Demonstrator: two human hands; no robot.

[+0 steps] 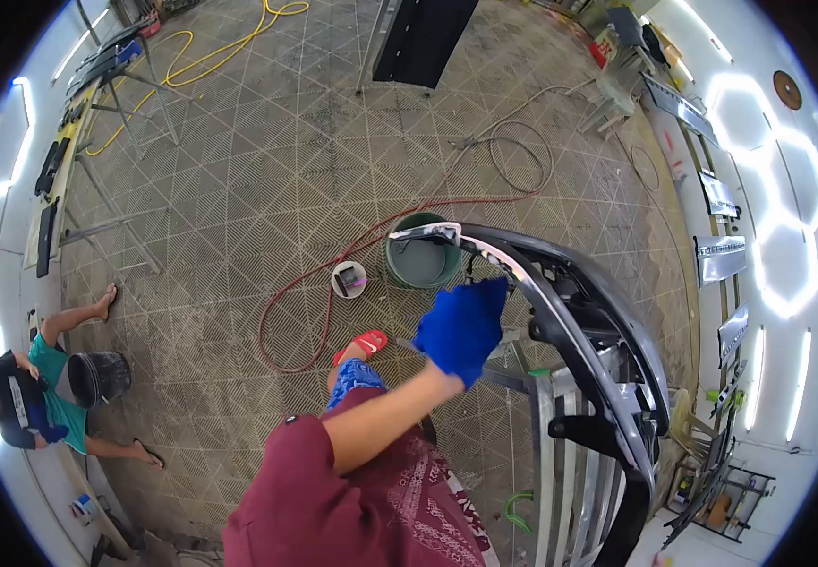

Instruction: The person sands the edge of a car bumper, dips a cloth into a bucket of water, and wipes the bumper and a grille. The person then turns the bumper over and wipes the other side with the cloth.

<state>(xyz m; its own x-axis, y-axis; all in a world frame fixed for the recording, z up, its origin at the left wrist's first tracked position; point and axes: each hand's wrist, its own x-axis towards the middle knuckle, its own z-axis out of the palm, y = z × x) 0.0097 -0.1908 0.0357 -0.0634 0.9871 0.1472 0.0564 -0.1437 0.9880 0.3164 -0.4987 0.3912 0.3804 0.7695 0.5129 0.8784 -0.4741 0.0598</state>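
Observation:
My left hand [462,333] wears a blue covering that looks like a glove, and its separate fingers do not show. The blue tip is right beside the inner edge of a dark car bumper [587,333], whose long curved shell arches on my right. Pale sanded-looking patches mark the bumper's upper edge. Slatted metal supports [560,472] stand beneath it. Under the bumper's far end is a green bucket [418,264] with greyish liquid. My right hand does not appear in the picture.
A white pail [349,281] with small items stands left of the green bucket. A red hose [307,364] loops over the floor near my foot. At left a person [22,402] sits beside a black bucket [99,378]. A dark panel [425,40] stands ahead.

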